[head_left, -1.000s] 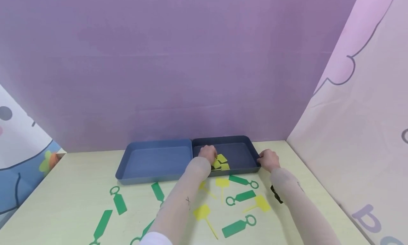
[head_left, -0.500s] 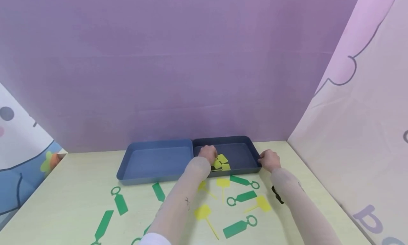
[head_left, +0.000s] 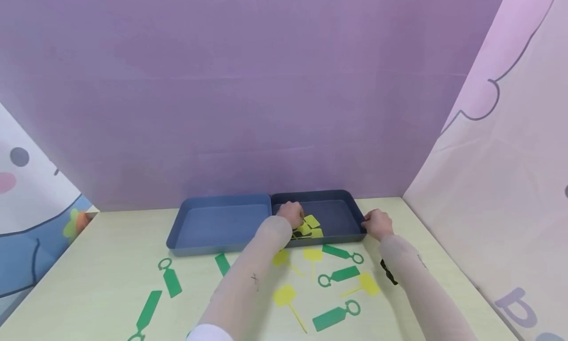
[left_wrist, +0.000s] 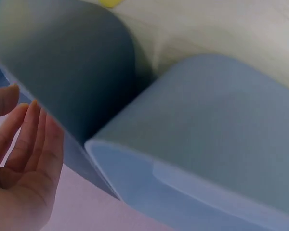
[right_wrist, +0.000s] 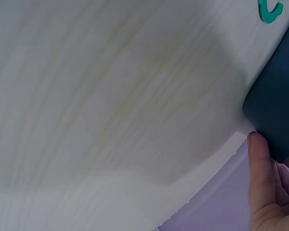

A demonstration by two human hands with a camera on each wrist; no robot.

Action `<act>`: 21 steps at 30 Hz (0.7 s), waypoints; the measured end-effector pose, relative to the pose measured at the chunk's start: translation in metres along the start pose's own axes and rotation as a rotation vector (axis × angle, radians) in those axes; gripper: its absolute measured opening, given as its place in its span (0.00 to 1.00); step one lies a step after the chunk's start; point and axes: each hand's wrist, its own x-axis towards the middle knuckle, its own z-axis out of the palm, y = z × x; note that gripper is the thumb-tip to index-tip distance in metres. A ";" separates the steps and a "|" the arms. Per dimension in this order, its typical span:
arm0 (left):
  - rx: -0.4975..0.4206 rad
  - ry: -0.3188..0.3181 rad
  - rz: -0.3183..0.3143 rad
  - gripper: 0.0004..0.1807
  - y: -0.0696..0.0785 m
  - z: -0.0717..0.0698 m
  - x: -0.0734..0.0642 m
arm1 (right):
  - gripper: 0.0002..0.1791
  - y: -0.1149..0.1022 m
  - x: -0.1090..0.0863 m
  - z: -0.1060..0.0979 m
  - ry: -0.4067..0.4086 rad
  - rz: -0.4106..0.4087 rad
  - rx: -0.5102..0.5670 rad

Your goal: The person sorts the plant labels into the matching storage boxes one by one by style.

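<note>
Left grip [head_left: 291,214] slightly further left, more yellow tags [head_left: 312,221] showing (just beside it)

X-like arm mark [head_left: 255,279], unclear purple letter [head_left: 510,297] on wall [head_left: 497,208]

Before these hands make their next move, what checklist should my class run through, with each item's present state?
1. Right hand gripping the navy tray at its right edge: ok.
2. Blue tray set right beside the navy tray: ok.
3. Yellow tags all inside the navy tray: not ok; four visible ones lie on the table.
4. Green tags lying on the table, none visible in either tray: ok.
5. Left hand holding a tag: cannot tell; the head view hides its fingertips.
</note>
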 end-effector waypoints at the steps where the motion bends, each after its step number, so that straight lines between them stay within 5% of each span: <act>1: 0.001 -0.010 0.005 0.10 -0.001 0.000 0.000 | 0.13 0.000 0.000 0.000 0.002 -0.002 0.001; 12: 0.083 -0.098 0.128 0.18 0.010 -0.024 -0.021 | 0.14 0.002 0.003 -0.004 -0.007 0.009 0.005; 21: -0.004 -0.146 0.266 0.17 0.012 -0.031 -0.043 | 0.14 0.001 0.007 -0.001 -0.006 -0.005 0.004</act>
